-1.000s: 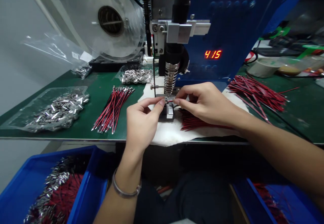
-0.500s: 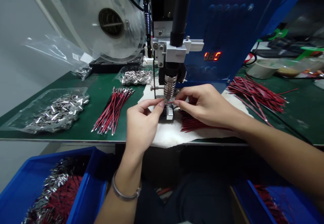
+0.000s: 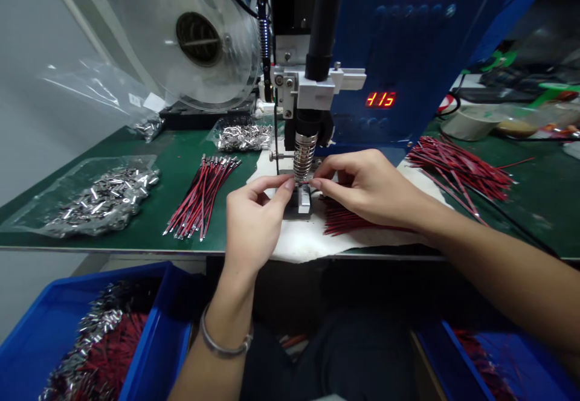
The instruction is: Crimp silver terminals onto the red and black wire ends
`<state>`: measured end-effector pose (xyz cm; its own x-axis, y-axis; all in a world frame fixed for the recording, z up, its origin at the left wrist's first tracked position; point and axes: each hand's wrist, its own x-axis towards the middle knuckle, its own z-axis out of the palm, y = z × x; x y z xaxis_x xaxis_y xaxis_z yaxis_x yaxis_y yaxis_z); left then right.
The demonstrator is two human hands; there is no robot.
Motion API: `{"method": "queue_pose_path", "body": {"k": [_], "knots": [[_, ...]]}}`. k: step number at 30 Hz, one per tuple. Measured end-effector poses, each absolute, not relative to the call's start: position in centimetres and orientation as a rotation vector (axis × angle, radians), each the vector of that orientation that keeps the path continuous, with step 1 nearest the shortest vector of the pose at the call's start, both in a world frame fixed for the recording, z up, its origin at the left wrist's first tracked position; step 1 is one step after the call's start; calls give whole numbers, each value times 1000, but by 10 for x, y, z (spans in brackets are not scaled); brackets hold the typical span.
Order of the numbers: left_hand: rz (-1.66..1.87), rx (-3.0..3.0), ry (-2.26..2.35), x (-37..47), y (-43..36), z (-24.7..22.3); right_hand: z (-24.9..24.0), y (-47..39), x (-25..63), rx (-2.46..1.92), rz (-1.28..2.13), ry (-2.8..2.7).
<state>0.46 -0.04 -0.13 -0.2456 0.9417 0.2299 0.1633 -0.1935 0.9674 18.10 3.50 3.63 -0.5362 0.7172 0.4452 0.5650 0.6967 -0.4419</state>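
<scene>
My left hand (image 3: 258, 220) is closed in a pinch just left of the soldering machine's tip (image 3: 304, 153); what its thumb and index finger hold is mostly hidden. From the other side, my right hand (image 3: 357, 183) pinches the end of a thin red-and-black wire (image 3: 306, 182). Both sets of fingertips almost meet under the coiled metal tip, above a small metal block (image 3: 304, 200). A bundle of red-and-black wires (image 3: 342, 218) lies beneath my right hand on white paper (image 3: 294, 247).
Wires with metal ends (image 3: 202, 198) lie to the left, near bags of small metal connectors (image 3: 104, 198). More loose wires (image 3: 462, 168) are at right. A blue bin (image 3: 154, 328) stands below the table edge; the blue machine housing (image 3: 389, 44) rises behind.
Both hands keep practically the same pinch under the tip. The lower red display on the machine has changed its reading.
</scene>
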Motion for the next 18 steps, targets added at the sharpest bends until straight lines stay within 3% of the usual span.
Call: {"method": "queue_pose_path", "body": {"k": [18], "knots": [[1495,1330,1401,3,-1,-1,36,35,181,-976,325,-2290]]}}
